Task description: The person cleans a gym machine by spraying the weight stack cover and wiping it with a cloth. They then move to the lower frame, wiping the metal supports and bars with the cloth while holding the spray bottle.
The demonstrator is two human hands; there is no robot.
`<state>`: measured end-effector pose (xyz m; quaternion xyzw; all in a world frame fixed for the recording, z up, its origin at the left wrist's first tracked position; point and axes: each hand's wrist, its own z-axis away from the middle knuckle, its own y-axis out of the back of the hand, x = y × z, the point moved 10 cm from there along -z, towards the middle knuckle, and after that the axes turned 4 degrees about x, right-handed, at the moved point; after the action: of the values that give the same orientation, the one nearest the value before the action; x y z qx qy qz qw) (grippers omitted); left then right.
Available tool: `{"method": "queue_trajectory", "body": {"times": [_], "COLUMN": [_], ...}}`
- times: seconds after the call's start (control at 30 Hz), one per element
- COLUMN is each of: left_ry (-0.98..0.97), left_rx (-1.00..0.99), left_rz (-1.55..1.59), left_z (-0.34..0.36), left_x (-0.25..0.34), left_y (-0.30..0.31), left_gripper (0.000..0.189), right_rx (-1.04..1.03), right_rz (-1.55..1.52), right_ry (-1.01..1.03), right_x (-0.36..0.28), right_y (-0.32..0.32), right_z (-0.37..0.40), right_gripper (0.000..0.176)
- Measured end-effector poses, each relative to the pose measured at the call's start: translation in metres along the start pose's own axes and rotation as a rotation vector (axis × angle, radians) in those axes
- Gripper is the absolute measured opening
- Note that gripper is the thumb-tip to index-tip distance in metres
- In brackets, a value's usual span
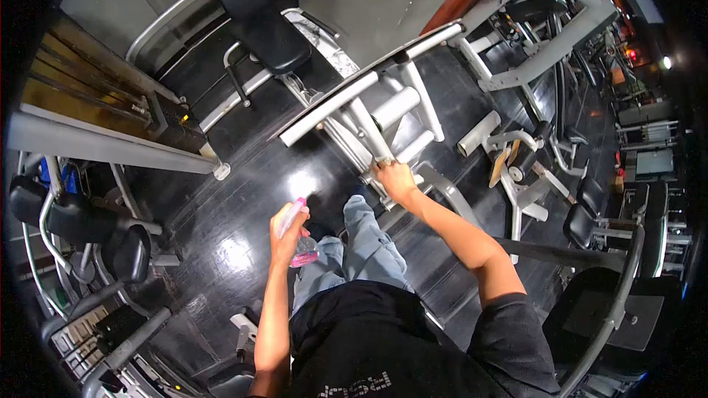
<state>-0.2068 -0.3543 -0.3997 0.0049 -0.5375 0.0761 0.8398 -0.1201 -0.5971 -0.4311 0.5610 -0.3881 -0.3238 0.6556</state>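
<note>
A spray bottle (304, 252) with a pink trigger head and pink liquid is in my left hand (285, 222), whose fingers wrap round its neck. Out to the right, my right hand (396, 180) has its fingers bent round the lower end of a silver metal tube (366, 127) on an exercise machine. Whether a cloth lies beneath those fingers cannot be seen. Above that hand, a long flat plate, seen nearly edge-on, spans the silver frame.
A black padded bench (254, 18) stands ahead, beside a weight stack (168, 114) on the left. A silver post (110, 144) slants nearby. More machines line the left edge and the right side, including a low silver frame (520, 195). The black floor (221, 214) reflects lights.
</note>
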Motion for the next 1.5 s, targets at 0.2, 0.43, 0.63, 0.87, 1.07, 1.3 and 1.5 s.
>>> {"method": "queue_trajectory", "body": {"times": [0.2,0.43,0.63,0.87,1.07,1.3,1.5], "left_ry": [-0.023,0.026,0.04,0.053,0.027,0.085,0.128], "left_rx": [0.009,-0.05,-0.068,-0.104,-0.197,-0.263,-0.376], "left_rz": [0.033,0.008,0.005,-0.068,-0.062,-0.093,-0.179], "left_z": [-0.002,-0.003,-0.007,-0.015,-0.023,-0.018,-0.019], "left_x": [0.004,0.002,-0.009,-0.002,-0.001,-0.002,-0.008], "left_y": [0.008,0.0,0.003,-0.007,-0.029,-0.057,-0.096], "left_gripper": [0.022,0.018,0.016,0.02,0.02,0.02,0.022], "right_rx": [0.003,-0.035,-0.114,0.024,0.047,0.008,0.483], "right_rz": [0.098,0.136,-0.003,-0.185,-0.181,-0.548,-1.626], "right_ry": [0.1,-0.005,-0.011,-0.144,-0.196,-0.626,-1.335], "right_x": [-0.019,-0.021,-0.006,0.013,0.012,0.06,0.079], "right_y": [-0.01,0.0,0.012,0.032,0.029,-0.012,-0.107], "right_z": [-0.054,-0.042,-0.005,-0.034,-0.014,0.099,0.169], "right_gripper": [0.011,0.009,0.014,0.021,0.021,0.031,0.031]}}
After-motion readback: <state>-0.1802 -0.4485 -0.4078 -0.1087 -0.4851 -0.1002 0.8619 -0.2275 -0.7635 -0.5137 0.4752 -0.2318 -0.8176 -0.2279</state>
